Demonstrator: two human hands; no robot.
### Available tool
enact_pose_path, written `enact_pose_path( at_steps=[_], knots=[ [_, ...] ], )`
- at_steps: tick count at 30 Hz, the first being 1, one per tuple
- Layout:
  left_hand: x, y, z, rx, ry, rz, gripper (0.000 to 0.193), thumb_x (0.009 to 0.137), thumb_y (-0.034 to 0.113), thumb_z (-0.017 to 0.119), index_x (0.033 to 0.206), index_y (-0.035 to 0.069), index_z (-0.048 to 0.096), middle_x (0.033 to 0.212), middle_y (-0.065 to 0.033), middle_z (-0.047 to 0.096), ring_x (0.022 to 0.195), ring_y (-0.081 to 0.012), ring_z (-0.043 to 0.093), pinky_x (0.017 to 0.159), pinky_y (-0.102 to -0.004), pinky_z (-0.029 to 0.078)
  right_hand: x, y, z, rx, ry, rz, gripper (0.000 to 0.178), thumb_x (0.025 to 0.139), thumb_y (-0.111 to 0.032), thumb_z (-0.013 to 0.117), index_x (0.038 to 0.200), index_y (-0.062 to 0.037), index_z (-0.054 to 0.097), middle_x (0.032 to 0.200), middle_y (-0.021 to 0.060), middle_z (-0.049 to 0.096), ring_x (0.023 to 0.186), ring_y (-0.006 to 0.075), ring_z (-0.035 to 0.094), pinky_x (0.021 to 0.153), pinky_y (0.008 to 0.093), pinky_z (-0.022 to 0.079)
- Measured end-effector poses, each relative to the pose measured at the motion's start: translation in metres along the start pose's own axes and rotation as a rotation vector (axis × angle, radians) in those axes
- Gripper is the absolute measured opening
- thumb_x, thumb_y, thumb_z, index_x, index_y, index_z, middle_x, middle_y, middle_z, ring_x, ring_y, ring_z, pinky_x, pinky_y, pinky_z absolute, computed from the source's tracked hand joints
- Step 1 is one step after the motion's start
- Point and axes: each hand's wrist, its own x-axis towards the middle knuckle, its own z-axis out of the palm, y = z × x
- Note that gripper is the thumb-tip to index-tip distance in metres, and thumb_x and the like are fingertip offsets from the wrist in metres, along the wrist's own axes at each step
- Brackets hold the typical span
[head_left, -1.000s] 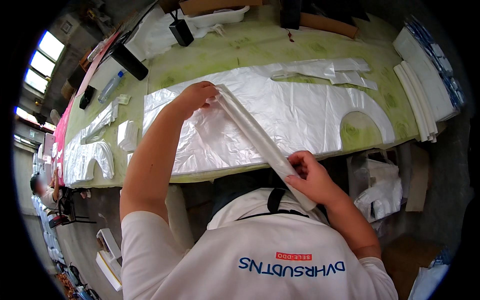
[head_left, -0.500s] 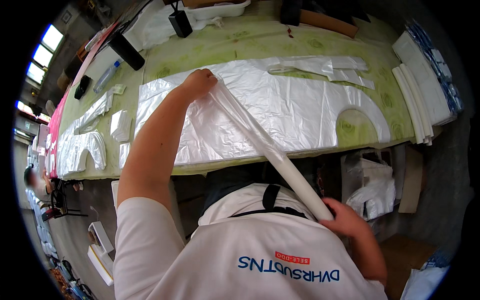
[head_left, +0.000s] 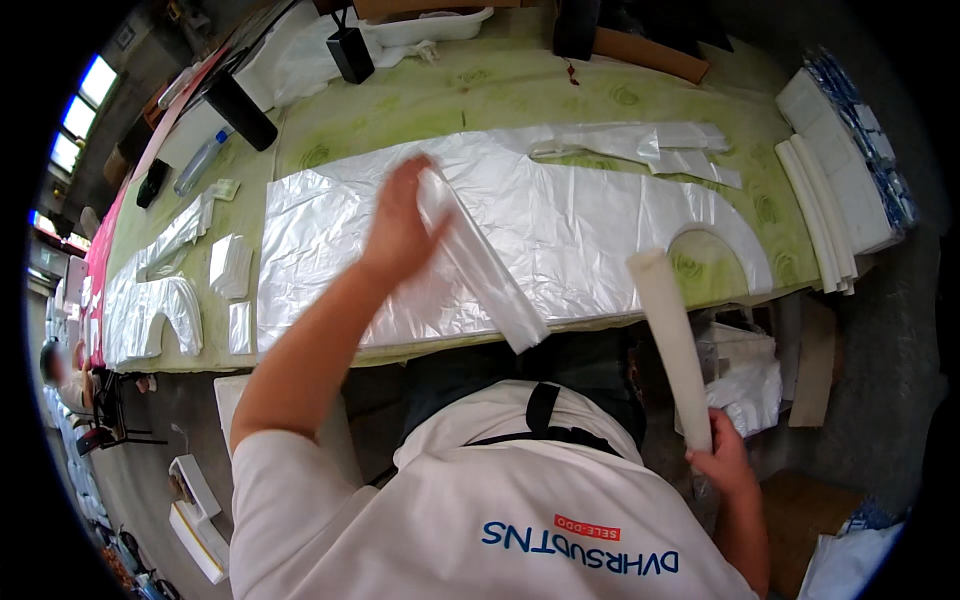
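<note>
A stack of shiny clear plastic sheets (head_left: 560, 235), cut with a curved notch at the right and narrow strips at the back, lies flat on the table. Over its left half is my left hand (head_left: 400, 225), smeared by motion, thumb spread away from the fingers. A folded plastic sleeve (head_left: 485, 265) runs from beside that hand towards me, its near end past the table's front edge. My right hand (head_left: 725, 455) is closed round the lower end of a cream-white tube (head_left: 672, 335). The tube tilts up, its top in front of the notch, apart from the sleeve.
Smaller cut plastic pieces (head_left: 165, 310) and a folded white stack (head_left: 230, 268) lie at the left. Behind them are a clear bottle (head_left: 200, 165) and a black cylinder (head_left: 240, 110). White rolls (head_left: 815, 215) and stacked packs (head_left: 845, 160) edge the right. A brown box (head_left: 650, 55) stands at the back.
The tube has come out of the plastic sleeve and swung upright to the right with my right hand. My left hand has dropped slightly and opened, leaving the sleeve across the sheets.
</note>
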Motion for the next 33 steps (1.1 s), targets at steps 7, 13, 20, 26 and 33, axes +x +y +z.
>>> enact_pose_path(
  at_steps=[7,13,20,26,33],
  knots=[
    [-0.084,0.077,-0.024,0.182,-0.680,0.428,0.093,0.078,0.035,0.082,0.154,0.008,0.037,0.163,-0.0142,0.031,0.153,-0.0350,0.023,0.125,-0.0507,0.021,0.098,-0.116,0.027,-0.390,0.040,-0.442,0.045,0.085,-0.013,0.076,0.126,-0.0042,0.059,0.116,0.0123,0.065,0.108,0.0243,0.063,0.096,0.0356,0.049],
    [-0.095,0.064,-0.025,0.065,-0.594,0.553,0.078,0.077,0.017,0.080,0.147,0.014,0.048,0.153,-0.0067,0.047,0.146,-0.0300,0.040,0.123,-0.0499,0.028,0.173,-0.168,0.060,-0.816,0.042,-0.836,0.048,0.079,-0.022,0.078,0.120,-0.0038,0.062,0.108,0.0174,0.065,0.101,0.0385,0.061,0.089,0.0460,0.050],
    [-0.101,0.078,-0.012,0.092,-0.445,0.484,0.063,0.077,0.005,0.068,0.139,0.014,0.058,0.142,-0.0063,0.055,0.139,-0.0315,0.046,0.119,-0.0525,0.034,0.251,-0.194,0.070,-0.937,0.350,-0.634,0.050,0.079,-0.023,0.076,0.123,-0.0041,0.062,0.112,0.0178,0.065,0.106,0.0395,0.060,0.094,0.0478,0.049],
    [-0.106,0.081,-0.017,0.024,-0.481,0.400,0.056,0.082,0.008,0.063,0.136,0.025,0.063,0.150,-0.0085,0.048,0.142,-0.0367,0.039,0.119,-0.0578,0.030,0.236,-0.183,0.089,-0.989,0.426,-1.091,0.055,0.078,-0.021,0.076,0.129,-0.0068,0.062,0.130,0.0158,0.060,0.123,0.0373,0.053,0.108,0.0495,0.041],
    [-0.102,0.080,-0.029,-0.121,-0.523,0.361,0.056,0.088,0.020,0.067,0.143,0.025,0.058,0.153,-0.0193,0.039,0.141,-0.0425,0.038,0.118,-0.0564,0.030,0.178,-0.174,0.171,-0.579,-0.129,-1.203,0.046,0.073,-0.011,0.075,0.118,-0.0102,0.065,0.126,0.0135,0.062,0.118,0.0363,0.056,0.104,0.0466,0.044]
  ],
)
